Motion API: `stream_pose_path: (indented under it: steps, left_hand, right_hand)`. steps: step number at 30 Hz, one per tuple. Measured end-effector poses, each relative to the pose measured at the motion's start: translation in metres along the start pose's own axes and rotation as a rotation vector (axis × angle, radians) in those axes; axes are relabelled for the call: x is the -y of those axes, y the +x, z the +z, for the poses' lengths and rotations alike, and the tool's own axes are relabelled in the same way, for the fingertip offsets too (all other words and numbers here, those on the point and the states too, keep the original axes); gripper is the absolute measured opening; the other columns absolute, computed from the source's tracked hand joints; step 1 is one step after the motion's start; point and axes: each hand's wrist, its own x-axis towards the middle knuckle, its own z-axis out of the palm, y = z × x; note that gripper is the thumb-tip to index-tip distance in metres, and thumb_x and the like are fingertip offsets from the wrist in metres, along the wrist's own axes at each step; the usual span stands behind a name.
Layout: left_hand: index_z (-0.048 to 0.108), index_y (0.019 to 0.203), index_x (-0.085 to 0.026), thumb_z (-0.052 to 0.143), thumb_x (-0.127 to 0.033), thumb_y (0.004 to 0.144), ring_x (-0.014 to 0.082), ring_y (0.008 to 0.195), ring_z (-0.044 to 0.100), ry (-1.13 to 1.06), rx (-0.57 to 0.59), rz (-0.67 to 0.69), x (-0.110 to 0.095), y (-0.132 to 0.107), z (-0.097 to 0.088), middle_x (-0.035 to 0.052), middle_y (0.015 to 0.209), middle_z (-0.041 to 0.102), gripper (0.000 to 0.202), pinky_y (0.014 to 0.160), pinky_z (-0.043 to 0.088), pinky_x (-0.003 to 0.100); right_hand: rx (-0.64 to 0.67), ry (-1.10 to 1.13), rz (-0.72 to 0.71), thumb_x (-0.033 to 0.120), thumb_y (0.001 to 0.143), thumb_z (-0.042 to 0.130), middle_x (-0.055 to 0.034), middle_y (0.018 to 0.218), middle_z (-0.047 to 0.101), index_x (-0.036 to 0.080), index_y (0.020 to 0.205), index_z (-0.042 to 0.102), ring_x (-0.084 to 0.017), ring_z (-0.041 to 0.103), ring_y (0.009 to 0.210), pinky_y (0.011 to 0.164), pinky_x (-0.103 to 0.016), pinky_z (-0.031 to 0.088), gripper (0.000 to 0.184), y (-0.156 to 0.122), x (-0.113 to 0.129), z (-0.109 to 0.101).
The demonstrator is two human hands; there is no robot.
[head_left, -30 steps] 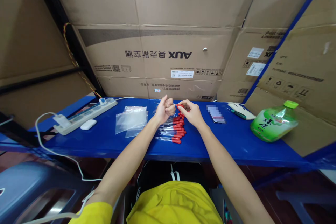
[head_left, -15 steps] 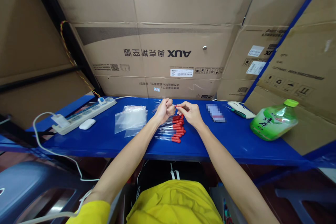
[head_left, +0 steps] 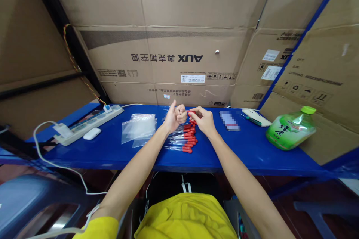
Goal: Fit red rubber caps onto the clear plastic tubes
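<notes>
Above the blue tabletop my hands are close together. My right hand pinches the red rubber bulb of a dropper between thumb and fingertips. My left hand is closed with its thumb raised, its curled fingers around the thin clear tube of that dropper. Just below both hands lies a row of several droppers, clear tubes pointing left and red bulbs right. Clear plastic bags lie in a loose stack left of my left hand. More clear tubes lie partly hidden behind it.
A white power strip and a white earphone case are at the left. To the right are a phone, a green-handled tool and a large green drink bottle. Cardboard walls the back.
My left thumb has lifted from the curled fingers and now points up. My right hand still pinches the red bulb, which shows more clearly. The view has shifted slightly.
</notes>
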Motion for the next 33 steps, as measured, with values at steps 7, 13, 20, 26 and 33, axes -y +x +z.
stream_pose_path:
  steps: [7, 13, 20, 26, 33]
  left_hand:
    - [0.047, 0.077, -0.02, 0.022, -0.082, 0.092, 0.0097, 0.04, 0.025, -0.056, 0.065, 0.031, -0.001, -0.007, 0.001, -0.0055, 0.052, 0.028, 0.069, 0.043, 0.026, 0.022]
    - [0.047, 0.077, -0.02, 0.024, -0.08, 0.093, 0.01, 0.04, 0.023, -0.113, 0.045, 0.072, -0.001, -0.009, 0.006, -0.0067, 0.05, 0.025, 0.066, 0.044, 0.024, 0.023]
    - [0.043, 0.075, -0.02, 0.027, -0.076, 0.095, 0.0092, 0.04, 0.024, -0.141, 0.081, 0.126, -0.005, -0.012, 0.008, -0.0065, 0.052, 0.025, 0.061, 0.044, 0.023, 0.022]
    - [0.042, 0.075, -0.019, 0.018, -0.065, 0.102, 0.0071, 0.037, 0.017, -0.178, 0.094, 0.112, -0.004, -0.01, 0.003, -0.0087, 0.051, 0.019, 0.058, 0.042, 0.019, 0.021]
    - [0.041, 0.075, -0.02, 0.016, -0.064, 0.102, 0.0077, 0.037, 0.015, -0.174, 0.088, 0.098, -0.002, -0.009, 0.002, -0.0089, 0.052, 0.017, 0.057, 0.04, 0.017, 0.02]
  right_hand:
    - [-0.033, 0.037, 0.024, 0.051, 0.085, 0.073, -0.0039, 0.075, 0.073, 0.023, 0.093, 0.07, -0.023, 0.072, 0.067, 0.063, -0.035, 0.059, 0.029, 0.002, 0.004, 0.0]
    - [0.012, 0.093, 0.068, 0.051, 0.086, 0.072, -0.0012, 0.068, 0.07, 0.022, 0.097, 0.071, -0.02, 0.069, 0.06, 0.058, -0.032, 0.057, 0.031, 0.001, 0.005, 0.002]
    - [0.041, 0.257, 0.135, 0.048, 0.077, 0.081, -0.0034, 0.079, 0.076, 0.02, 0.096, 0.07, -0.02, 0.073, 0.071, 0.064, -0.031, 0.059, 0.036, 0.003, 0.003, 0.005]
    - [-0.005, 0.254, 0.115, 0.052, 0.077, 0.081, -0.0043, 0.077, 0.077, 0.02, 0.089, 0.07, -0.021, 0.074, 0.071, 0.066, -0.032, 0.06, 0.036, 0.001, 0.003, 0.008]
    - [-0.012, 0.245, 0.097, 0.051, 0.079, 0.081, -0.0048, 0.076, 0.078, 0.021, 0.086, 0.071, -0.023, 0.076, 0.072, 0.071, -0.036, 0.063, 0.032, -0.001, 0.005, 0.008]
